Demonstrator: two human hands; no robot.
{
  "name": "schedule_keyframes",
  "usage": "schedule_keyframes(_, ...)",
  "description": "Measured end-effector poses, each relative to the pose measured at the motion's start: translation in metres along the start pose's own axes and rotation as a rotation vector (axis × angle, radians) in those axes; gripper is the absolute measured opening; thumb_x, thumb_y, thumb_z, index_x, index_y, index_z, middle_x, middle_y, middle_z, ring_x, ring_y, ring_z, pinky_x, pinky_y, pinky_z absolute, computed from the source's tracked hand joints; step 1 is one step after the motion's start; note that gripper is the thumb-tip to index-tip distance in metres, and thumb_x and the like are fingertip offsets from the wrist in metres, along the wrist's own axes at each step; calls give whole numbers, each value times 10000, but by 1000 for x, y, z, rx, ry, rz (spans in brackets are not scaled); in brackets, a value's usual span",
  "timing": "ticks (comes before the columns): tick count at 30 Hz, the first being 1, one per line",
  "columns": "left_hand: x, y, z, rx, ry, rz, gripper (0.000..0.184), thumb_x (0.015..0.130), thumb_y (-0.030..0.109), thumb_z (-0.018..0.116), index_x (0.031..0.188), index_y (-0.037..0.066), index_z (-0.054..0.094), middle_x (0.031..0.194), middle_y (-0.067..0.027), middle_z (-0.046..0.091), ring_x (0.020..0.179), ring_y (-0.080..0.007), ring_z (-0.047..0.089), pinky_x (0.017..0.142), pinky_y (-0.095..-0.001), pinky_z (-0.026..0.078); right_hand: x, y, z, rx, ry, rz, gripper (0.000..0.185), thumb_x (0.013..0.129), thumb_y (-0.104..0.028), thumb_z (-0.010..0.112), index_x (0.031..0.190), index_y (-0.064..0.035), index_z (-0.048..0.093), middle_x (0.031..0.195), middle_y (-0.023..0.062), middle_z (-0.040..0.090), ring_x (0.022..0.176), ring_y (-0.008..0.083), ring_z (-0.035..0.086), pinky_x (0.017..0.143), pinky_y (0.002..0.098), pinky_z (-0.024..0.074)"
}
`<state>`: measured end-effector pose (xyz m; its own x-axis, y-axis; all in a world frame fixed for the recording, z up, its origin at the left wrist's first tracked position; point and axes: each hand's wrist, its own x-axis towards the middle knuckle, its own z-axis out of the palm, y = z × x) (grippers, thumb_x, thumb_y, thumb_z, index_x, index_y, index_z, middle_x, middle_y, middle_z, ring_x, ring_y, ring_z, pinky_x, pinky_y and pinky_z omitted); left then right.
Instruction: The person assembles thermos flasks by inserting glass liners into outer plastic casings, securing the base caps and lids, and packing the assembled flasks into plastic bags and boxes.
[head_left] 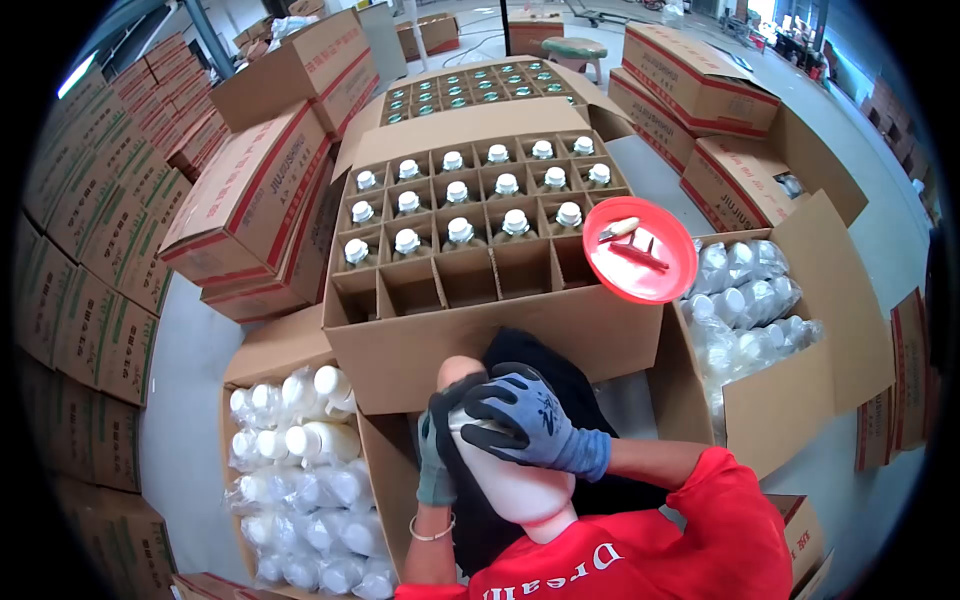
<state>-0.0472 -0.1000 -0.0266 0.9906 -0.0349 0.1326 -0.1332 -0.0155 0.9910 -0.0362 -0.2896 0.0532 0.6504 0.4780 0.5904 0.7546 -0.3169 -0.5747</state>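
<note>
A white plastic bottle (515, 482) lies tilted in front of my chest, its narrow neck toward the red shirt. My right hand (540, 415), in a blue-grey glove with dark fingertips, is closed over the bottle's far end. Wrapped around that same end from the other side is my left hand (438, 445), in a grey-green and black glove. The fingers hide the part between them. Just beyond my hands stands an open carton (490, 340) with cardboard dividers. White-capped bottles (460, 231) fill its back rows, while the front row of compartments holds none.
A red plate (655, 220) with small tools (638, 253) rests on the carton's right corner. Plastic-wrapped white bottles (310, 480) fill a box at left; wrapped bottles (745, 300) fill another at right. Behind is a carton of green-topped items (490, 97). Stacked cartons (100, 250) line the left.
</note>
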Motion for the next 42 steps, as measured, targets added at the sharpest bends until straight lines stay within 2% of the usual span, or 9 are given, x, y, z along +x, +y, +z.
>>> schedule_keyframes(4, 22, -7, -1, -86, -21, 42, 578, 1016, 379, 271, 1234, -56, 584, 1178, -174, 651, 1113, -275, 605, 1022, -381, 441, -3, -17, 20, -195, 12, -10, 341, 784, -289, 685, 1070, -109, 635, 1134, 91, 600, 1066, 299, 563, 992, 476, 417)
schedule_keyframes(10, -26, -27, -19, 150, 60, 42, 361, 990, 239, 489, 1006, -49, 705, 982, -139, 723, 919, -218, 678, 832, -346, 516, -25, 28, -15, 190, -89, 2, 228, 811, -186, 704, 1007, -72, 676, 1125, 110, 635, 1072, 329, 574, 960, 444, 434)
schedule_keyframes(15, -28, 31, -15, -274, 320, 2, 359, 1013, 153, 423, 1233, -66, 605, 1208, -154, 651, 1104, -241, 612, 1026, -378, 443, -34, 83, -46, 239, -24, 416, 280, 818, -188, 708, 1058, -51, 662, 1240, 163, 579, 1170, 326, 526, 1031, 429, 395)
schedule_keyframes(19, -37, 13, -15, -31, 126, -6, 423, 1016, 222, 429, 1271, -88, 565, 1262, -158, 623, 1186, -240, 573, 1031, -344, 419, -23, 68, -34, 302, -278, 112, 326, 804, -155, 725, 1111, -67, 665, 1242, 148, 590, 1240, 319, 503, 1046, 418, 394)
schedule_keyframes(23, -44, 9, -54, -254, 108, 32, 451, 1004, 291, 435, 1330, -3, 539, 1344, -145, 568, 1260, -274, 535, 1098, -412, 384, -45, 107, -61, 260, 10, 643, 389, 832, -182, 708, 1187, -49, 623, 1170, 141, 628, 1135, 275, 587, 976, 356, 458)
schedule_keyframes(29, 12, 67, -10, 247, -165, 125, 766, 752, 216, 804, 1414, 19, 472, 1437, -182, 476, 1361, -310, 429, 1133, -395, 320, 3, 41, -25, 282, -138, 376, 572, 829, -260, 747, 1313, -29, 548, 1281, 162, 584, 1230, 321, 533, 1048, 390, 411)
schedule_keyframes(33, 35, 62, -24, -46, -90, -93, 715, 926, 548, 530, 1406, 22, 465, 1406, -173, 498, 1315, -283, 474, 1085, -405, 404, 42, 49, -19, 344, -29, 141, 854, 763, -258, 789, 1472, -50, 363, 1524, 221, 298, 1422, 384, 295, 1131, 443, 309)
schedule_keyframes(37, 47, 74, -3, -719, 12, -275, 780, 966, 625, 385, 1432, 0, 390, 1337, -163, 555, 1229, -292, 551, 1066, -422, 456, 65, 69, -6, -257, -41, -221, 699, 739, -190, 766, 1387, -206, 506, 1490, 207, 348, 1353, 469, 345, 1106, 536, 330)
schedule_keyframes(42, 59, 56, 5, 1, -34, 147, 497, 960, 321, 556, 1384, 68, 498, 1429, -145, 447, 1276, -290, 467, 1061, -402, 392, 77, 66, -8, 289, -78, 397, 581, 838, -186, 691, 1357, -48, 469, 1272, 242, 529, 1146, 365, 549, 954, 409, 460)
